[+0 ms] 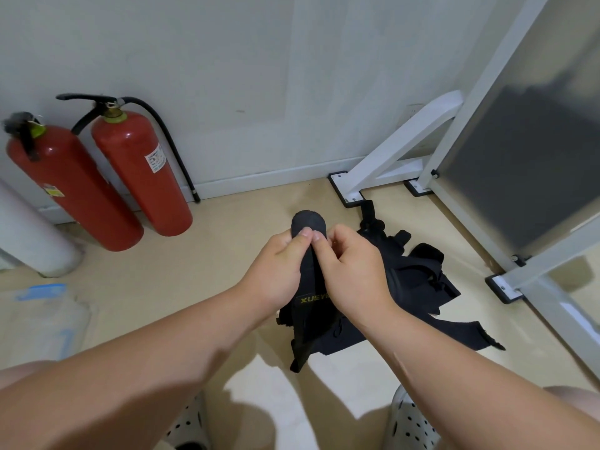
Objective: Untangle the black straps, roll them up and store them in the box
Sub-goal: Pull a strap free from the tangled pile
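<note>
Above the beige floor [227, 254], the left hand [276, 271] and right hand [350, 271] hold one black strap [308, 222] upright. Thumbs and curled fingers [303, 233] pinch it just below its rolled top end, and its tail hangs down. The other black straps [418, 280] lie tangled on the floor, below and right. Two red fire extinguishers [139, 177] stand by the wall at left, near a blurred translucent box [48, 319].

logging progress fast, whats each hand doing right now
Left hand: pinching the black strap near its rolled end.
Right hand: pinching the same strap.
</note>
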